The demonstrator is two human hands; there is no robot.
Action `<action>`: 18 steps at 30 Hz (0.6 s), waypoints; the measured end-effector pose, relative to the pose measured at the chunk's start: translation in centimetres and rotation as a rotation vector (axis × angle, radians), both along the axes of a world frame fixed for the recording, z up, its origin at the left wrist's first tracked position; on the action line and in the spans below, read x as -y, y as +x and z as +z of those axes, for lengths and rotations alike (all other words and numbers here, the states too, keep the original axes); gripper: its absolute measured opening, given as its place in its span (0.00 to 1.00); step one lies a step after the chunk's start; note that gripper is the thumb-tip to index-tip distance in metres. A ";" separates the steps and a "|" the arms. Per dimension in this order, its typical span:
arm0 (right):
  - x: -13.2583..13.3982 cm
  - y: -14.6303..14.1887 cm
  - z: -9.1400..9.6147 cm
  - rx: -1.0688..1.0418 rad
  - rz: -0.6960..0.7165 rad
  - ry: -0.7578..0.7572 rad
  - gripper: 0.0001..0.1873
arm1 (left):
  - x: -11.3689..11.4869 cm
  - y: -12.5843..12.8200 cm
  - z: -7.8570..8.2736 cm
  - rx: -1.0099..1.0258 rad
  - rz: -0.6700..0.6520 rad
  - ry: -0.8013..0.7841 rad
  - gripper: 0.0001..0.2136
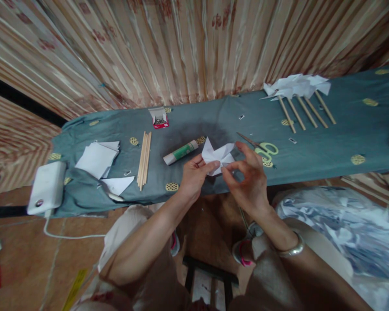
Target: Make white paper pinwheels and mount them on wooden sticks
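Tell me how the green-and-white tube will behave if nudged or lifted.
The tube would probably roll if nudged sideways, since it looks round and lies on its side. The wrinkled cloth under it may slow that roll. It seems stiff, given its straight outline, so it should lift without sagging.

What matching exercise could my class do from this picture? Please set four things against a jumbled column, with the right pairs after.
Things
1. folded paper
2. scissors
3. small box
4. tube

Descriptions
A. red, with its lid open
B. pale green handles
C. between the left hand and right hand
D. whitish, with a green label

Pairs: 1-C, 2-B, 3-A, 4-D
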State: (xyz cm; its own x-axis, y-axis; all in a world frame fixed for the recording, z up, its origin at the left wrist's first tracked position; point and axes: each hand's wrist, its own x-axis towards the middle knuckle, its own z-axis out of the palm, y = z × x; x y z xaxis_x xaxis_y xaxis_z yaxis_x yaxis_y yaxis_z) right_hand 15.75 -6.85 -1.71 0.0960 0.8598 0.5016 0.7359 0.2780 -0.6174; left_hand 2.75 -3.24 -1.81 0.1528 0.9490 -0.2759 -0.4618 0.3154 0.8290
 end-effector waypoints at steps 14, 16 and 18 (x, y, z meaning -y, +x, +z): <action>-0.2 1.3 0.9 -0.354 -0.053 -0.108 0.18 | -1.2 -0.5 1.1 0.013 0.053 0.037 0.16; -0.8 1.1 0.3 -0.643 0.001 -0.259 0.26 | -1.2 -0.5 1.2 0.014 0.029 0.046 0.16; -1.3 0.7 -0.2 -0.897 0.100 -0.379 0.32 | -1.1 -0.5 1.3 0.009 -0.005 0.052 0.17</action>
